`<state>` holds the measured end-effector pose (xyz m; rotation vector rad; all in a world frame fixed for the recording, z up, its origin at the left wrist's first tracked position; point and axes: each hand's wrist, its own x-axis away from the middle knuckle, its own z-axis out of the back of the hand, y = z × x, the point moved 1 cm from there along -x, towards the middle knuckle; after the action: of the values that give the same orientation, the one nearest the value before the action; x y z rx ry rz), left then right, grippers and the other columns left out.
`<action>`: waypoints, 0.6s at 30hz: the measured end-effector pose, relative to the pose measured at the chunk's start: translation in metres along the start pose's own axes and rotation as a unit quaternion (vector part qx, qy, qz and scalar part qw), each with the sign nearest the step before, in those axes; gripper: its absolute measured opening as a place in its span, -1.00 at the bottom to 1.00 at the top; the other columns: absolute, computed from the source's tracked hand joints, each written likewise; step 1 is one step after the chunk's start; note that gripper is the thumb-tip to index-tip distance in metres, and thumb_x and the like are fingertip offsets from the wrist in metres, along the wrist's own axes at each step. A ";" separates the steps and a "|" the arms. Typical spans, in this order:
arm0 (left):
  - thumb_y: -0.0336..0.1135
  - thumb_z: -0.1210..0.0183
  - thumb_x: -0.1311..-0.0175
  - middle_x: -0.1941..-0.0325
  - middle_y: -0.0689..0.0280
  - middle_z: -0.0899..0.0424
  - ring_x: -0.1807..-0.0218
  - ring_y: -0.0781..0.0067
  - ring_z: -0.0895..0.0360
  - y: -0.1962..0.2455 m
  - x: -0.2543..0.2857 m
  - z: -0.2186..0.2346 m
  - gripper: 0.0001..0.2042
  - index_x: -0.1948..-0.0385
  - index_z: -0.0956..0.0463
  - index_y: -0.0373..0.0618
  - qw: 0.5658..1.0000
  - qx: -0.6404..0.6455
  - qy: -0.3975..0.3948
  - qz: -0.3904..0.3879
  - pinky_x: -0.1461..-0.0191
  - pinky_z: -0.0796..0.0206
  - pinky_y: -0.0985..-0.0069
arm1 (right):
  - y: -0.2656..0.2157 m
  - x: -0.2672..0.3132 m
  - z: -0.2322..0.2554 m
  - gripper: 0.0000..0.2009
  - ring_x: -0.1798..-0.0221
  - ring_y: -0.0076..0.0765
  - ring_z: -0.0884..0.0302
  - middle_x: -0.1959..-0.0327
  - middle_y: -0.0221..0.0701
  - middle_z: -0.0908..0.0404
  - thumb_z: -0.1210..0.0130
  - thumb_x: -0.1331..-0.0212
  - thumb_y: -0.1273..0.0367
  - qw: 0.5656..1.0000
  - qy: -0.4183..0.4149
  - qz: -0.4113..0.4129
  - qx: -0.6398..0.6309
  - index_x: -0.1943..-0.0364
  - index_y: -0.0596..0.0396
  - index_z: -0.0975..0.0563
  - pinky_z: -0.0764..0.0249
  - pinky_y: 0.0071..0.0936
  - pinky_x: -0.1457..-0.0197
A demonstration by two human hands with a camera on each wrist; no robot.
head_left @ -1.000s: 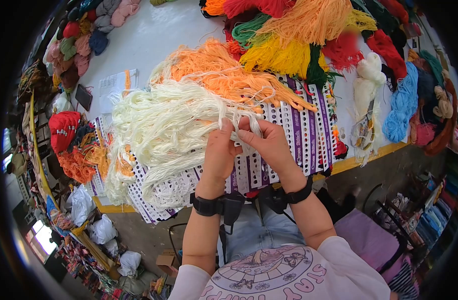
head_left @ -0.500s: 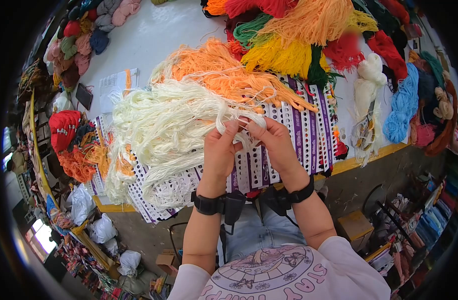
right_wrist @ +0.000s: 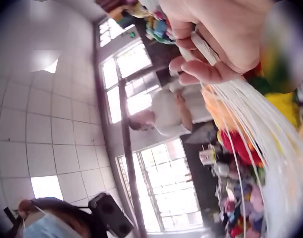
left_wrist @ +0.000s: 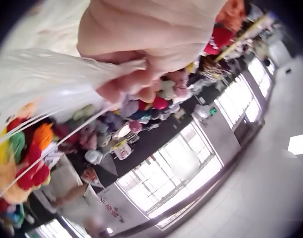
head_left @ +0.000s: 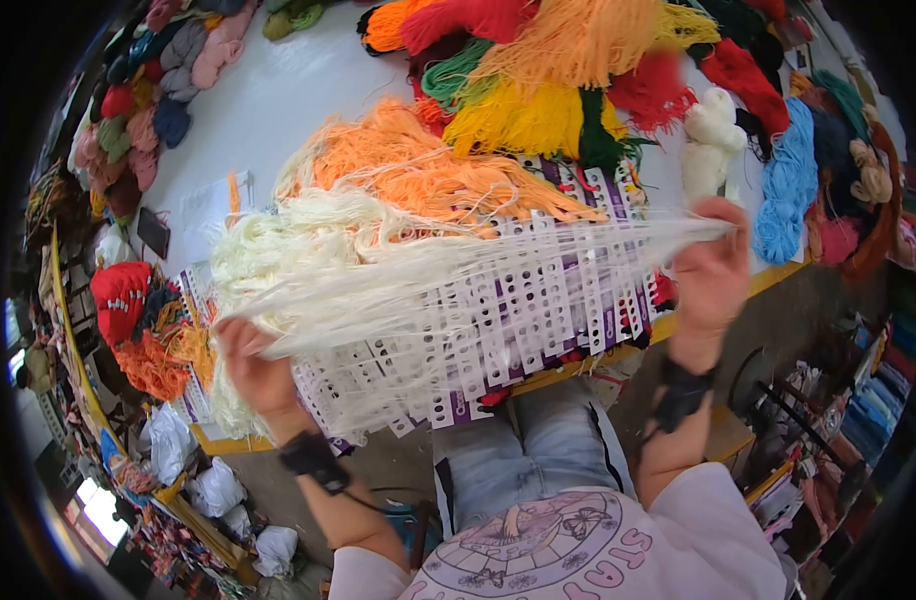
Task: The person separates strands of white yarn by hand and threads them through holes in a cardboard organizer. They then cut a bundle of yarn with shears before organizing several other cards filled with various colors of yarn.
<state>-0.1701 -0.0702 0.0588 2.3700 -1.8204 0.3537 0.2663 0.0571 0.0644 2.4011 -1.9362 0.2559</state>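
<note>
A skein of white thread (head_left: 518, 262) is stretched in a wide, loose fan between the two hands. My left hand (head_left: 258, 365) grips one end at the left; in the left wrist view the strands run taut into its curled fingers (left_wrist: 136, 82). At the right, my right hand (head_left: 713, 265) is raised and holds the other end, the thread (right_wrist: 255, 106) looped through its bent fingers in the right wrist view. Beneath the fan lie a heap of white thread (head_left: 308, 225) and rows of punched purple-and-white cards (head_left: 603, 290). An orange thread heap (head_left: 398, 165) lies behind.
Yellow thread (head_left: 518, 115) and other bright bundles are piled at the back right. A light blue skein (head_left: 786, 180) hangs near the right table edge. Red skeins (head_left: 120, 295) and a dark phone (head_left: 153, 232) sit at the left. Another person (right_wrist: 166, 111) appears in the right wrist view.
Both hands were close together at the white thread over the cards. They have now swung far apart, left and right, pulling the skein out wide between them.
</note>
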 end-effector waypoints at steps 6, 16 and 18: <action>-0.35 0.29 -0.33 0.66 0.46 -0.17 0.70 0.68 -0.05 0.154 0.030 -0.028 -0.82 0.44 -0.27 -0.11 0.939 -0.319 0.117 0.048 0.38 -0.10 0.60 | -0.238 0.031 -0.020 -0.91 0.56 -0.57 -0.10 0.58 -0.50 -0.17 0.15 -0.17 0.44 0.965 0.162 0.067 0.197 0.43 0.15 -0.29 -0.06 -0.65 0.61; -0.26 0.15 -0.28 0.70 0.49 -0.07 0.69 0.62 -0.01 0.415 0.081 -0.069 -0.84 0.35 -0.34 -0.12 0.899 -0.433 0.051 0.033 0.61 0.11 0.68 | -0.530 0.110 -0.040 -0.85 0.46 -0.43 -0.33 0.50 -0.44 -0.32 0.26 -0.17 0.41 0.618 0.341 0.444 0.553 0.36 0.09 -0.39 -0.44 -0.42 0.24; -0.22 0.11 -0.27 0.71 0.54 -0.15 0.70 0.72 -0.06 0.311 0.052 -0.085 -0.82 0.28 -0.39 -0.07 0.876 -0.437 0.138 -0.152 0.63 0.14 0.70 | -0.456 0.071 -0.031 -0.80 0.20 -0.40 -0.36 0.25 -0.41 -0.38 0.07 -0.10 0.39 0.618 0.204 0.248 0.717 0.21 0.13 -0.41 -0.38 -0.38 0.05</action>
<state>-0.4662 -0.1792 0.1427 1.7758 -1.0894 -0.1515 0.7220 0.0919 0.1367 1.4537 -2.3126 2.9774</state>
